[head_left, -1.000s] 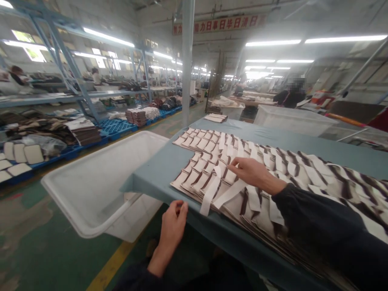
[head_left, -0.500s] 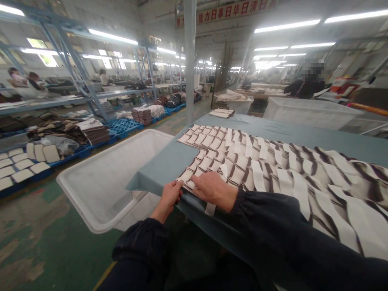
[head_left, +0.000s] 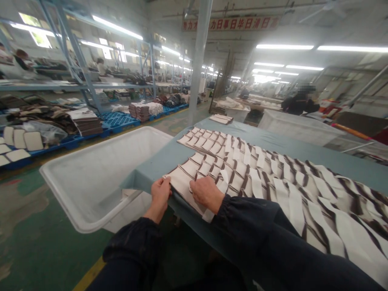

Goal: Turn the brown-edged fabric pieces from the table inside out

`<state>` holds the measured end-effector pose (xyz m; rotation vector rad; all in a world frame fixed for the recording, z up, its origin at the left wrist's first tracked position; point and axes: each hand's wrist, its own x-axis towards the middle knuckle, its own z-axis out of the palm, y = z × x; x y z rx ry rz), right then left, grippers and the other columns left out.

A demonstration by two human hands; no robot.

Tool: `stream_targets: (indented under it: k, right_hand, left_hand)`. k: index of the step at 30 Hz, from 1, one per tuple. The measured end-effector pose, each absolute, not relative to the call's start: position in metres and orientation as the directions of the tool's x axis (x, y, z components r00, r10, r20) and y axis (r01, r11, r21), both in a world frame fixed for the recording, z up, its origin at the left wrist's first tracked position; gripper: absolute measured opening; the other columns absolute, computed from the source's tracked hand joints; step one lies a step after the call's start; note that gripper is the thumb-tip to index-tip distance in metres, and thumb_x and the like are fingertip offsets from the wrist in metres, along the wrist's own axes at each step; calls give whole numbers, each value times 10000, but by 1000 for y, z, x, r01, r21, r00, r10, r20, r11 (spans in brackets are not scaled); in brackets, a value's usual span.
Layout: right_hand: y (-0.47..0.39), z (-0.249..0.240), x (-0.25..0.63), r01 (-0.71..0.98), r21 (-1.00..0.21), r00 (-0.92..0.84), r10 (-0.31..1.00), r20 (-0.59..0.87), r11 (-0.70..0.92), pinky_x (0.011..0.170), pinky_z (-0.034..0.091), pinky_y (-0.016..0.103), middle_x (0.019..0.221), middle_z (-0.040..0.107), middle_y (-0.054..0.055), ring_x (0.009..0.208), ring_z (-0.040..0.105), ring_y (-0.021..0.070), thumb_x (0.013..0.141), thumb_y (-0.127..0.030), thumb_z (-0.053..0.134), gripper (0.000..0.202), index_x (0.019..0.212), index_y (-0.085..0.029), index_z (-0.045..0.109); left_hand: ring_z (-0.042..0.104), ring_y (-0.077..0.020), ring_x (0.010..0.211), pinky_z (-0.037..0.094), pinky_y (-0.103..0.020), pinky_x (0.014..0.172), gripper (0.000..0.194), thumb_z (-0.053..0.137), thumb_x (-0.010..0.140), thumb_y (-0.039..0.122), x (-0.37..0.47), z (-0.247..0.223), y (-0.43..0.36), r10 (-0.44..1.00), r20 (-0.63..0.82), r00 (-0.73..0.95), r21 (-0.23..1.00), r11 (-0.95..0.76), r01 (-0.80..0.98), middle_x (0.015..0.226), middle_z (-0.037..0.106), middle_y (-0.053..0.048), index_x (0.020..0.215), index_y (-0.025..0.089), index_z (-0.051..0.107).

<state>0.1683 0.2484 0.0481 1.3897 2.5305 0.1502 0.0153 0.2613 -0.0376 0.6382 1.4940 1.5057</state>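
Note:
Along the front edge of the table, my left hand (head_left: 161, 193) pinches the corner of a cream fabric panel (head_left: 182, 182) with a dark edge. The panel lies flat between my two hands. My right hand (head_left: 207, 193) is closed, fingers curled down on the panel's right side; what is inside its fingers is hidden. A white strip (head_left: 224, 180) sticks up just behind my right hand, and a pale strip end (head_left: 207, 215) hangs below it over the table edge. Overlapping cream panels with dark edges (head_left: 239, 165) spread in rows to the right, with white strips among them.
A blue-green cloth (head_left: 151, 169) covers the table. A white plastic tub (head_left: 91, 161) stands against its left end. A small panel stack (head_left: 221, 119) lies at the far corner. Behind are a pole (head_left: 198, 60), another pale tub (head_left: 298, 125), a person (head_left: 298, 103) and blue pallets (head_left: 119, 120) with goods.
My left hand has moved left, away from my right hand, with the panel's corner. More of the panel now shows between the hands. The camera view has shifted slightly.

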Motion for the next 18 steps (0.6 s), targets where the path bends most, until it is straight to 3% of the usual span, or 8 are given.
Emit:
stream_targets:
  k: [7, 11, 14, 18]
  right_hand:
    - [250, 39, 168, 849, 213, -454, 874, -174, 483, 745, 507, 337, 1000, 782, 214, 989, 763, 303, 976, -118, 550, 182, 1044, -97, 718]
    - [246, 45, 166, 855, 192, -456, 875, -163, 482, 745, 509, 331, 1025, 783, 202, 976, 766, 302, 1018, -242, 563, 218, 1134, -105, 687]
    - [237, 68, 161, 869, 177, -450, 887, -107, 462, 717, 506, 340, 1030, 782, 190, 968, 765, 328, 1028, -415, 572, 385, 1252, -106, 622]
    - [198, 115, 169, 897, 185, -406, 914, -18, 402, 641, 462, 336, 939, 782, 192, 898, 771, 345, 1053, -419, 499, 340, 1121, -130, 667]
  left_hand:
    - [420, -78, 418, 351, -193, 418, 232, 559, 878, 230, -88, 2, 255, 628, -95, -773, 973, -104, -204, 499, 426, 91, 672, 205, 454]
    - [515, -106, 461, 420, -203, 429, 259, 642, 867, 259, -133, 36, 215, 653, 45, -756, 978, -182, -98, 509, 483, 72, 655, 191, 509]
    - [580, -127, 481, 469, -218, 448, 298, 674, 853, 343, -143, 51, 185, 683, 154, -714, 973, -229, -9, 509, 524, 61, 644, 188, 529]
    - [608, -155, 450, 515, -248, 457, 336, 687, 823, 440, -136, 52, 149, 735, 251, -630, 967, -210, 141, 487, 593, 26, 623, 193, 578]
